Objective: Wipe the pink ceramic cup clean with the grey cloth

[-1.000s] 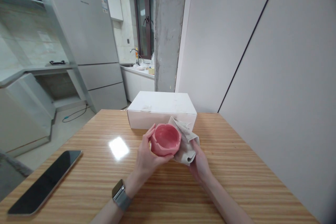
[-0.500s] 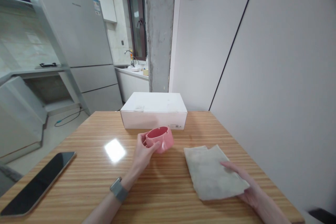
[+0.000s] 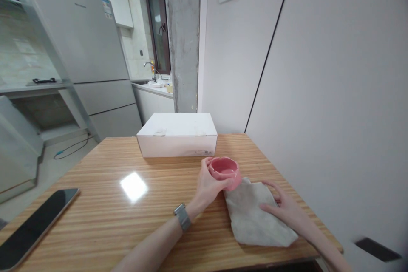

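My left hand (image 3: 210, 182) is closed around a pink ashtray (image 3: 225, 166) with a notched rim, its opening facing up and a little toward me. The ashtray is just beyond the far left corner of a folded grey cloth (image 3: 255, 216). That cloth lies flat near the front right of the table. Over its right edge is my right hand (image 3: 282, 206), with thumb and fingers apart and the thumb tip at the cloth's surface. A watch (image 3: 182, 216) is on my left wrist.
A white box (image 3: 178, 136) stands at the back of the wooden table (image 3: 95, 229). A dark phone (image 3: 38, 229) lies at the left. The white wall (image 3: 318, 93) runs close along the right side, and a grey fridge (image 3: 73, 38) stands beyond the table.
The cloth has come away from the ashtray and now lies on the table at the right. My right hand has loosened from it. My left hand has carried the ashtray rightward, near the cloth.
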Demonstrator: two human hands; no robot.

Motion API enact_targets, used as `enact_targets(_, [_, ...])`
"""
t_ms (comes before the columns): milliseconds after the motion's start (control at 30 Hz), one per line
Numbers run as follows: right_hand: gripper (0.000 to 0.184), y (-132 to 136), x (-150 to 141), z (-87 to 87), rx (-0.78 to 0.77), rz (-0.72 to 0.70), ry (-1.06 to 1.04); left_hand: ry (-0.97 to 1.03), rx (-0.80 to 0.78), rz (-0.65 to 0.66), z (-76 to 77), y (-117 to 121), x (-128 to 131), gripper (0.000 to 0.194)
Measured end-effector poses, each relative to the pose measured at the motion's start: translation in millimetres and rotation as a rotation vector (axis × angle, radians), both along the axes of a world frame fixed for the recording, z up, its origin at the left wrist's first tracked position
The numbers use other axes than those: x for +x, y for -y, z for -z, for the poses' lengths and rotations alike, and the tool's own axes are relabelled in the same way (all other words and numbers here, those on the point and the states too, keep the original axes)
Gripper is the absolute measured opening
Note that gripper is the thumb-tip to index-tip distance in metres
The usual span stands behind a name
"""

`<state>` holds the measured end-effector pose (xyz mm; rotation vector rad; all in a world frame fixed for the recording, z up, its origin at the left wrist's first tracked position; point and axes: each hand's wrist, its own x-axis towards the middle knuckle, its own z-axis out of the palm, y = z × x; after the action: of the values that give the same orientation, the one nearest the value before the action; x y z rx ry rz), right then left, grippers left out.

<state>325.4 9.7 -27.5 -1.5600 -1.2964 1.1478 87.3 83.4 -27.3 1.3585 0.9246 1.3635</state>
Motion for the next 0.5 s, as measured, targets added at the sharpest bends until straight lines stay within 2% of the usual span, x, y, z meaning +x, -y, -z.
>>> enact_targets(167, [0.069,-1,9,-3.6,-0.055,-0.064,0.081,-0.224,0.124,-0.035,0.9,-8,26,0.095])
enact_targets(267, [0.066,1,14,-6.9,-0.079,-0.065,0.197,-0.309,0.168,-0.058,-0.5,-11,36,0.091])
enact_targets(400, [0.060,3,20,-4.7,-0.110,-0.099,0.222,-0.355,0.181,-0.048,-0.5,-15,45,0.080])
enact_targets(500, [0.052,1,23,-2.1,-0.071,-0.094,0.328,-0.351,0.166,-0.023,1.0,-17,48,0.077])
